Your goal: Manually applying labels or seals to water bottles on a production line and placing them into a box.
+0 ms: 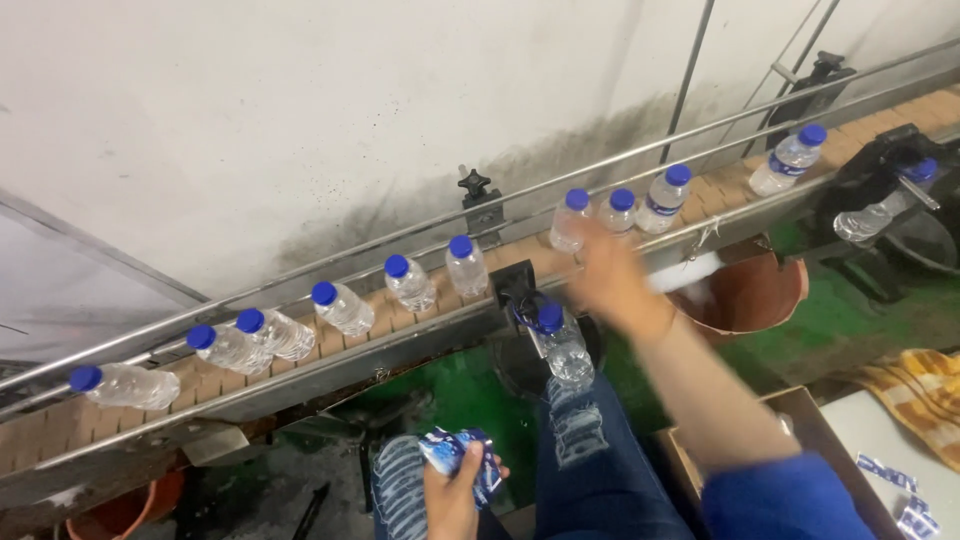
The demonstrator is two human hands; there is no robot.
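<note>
My right hand (610, 278), blurred by motion, reaches out to the conveyor (330, 345) next to a clear water bottle with a blue cap (568, 222); whether it grips anything I cannot tell. My left hand (450, 492) rests low by my knee, closed around a bunch of blue and white labels (462, 452). Several blue-capped clear bottles ride the belt in a row, among them ones to the left (466, 265) and right (666, 197) of my right hand. One more bottle (562, 342) stands in a black holder just below the rail.
Steel guide rails (300, 268) run along the belt against a stained white wall. An orange bucket (750, 295) sits under the conveyor at right. A cardboard box (800, 410), a yellow checked cloth (920, 392) and loose blue labels (890, 472) lie at right. The floor is green.
</note>
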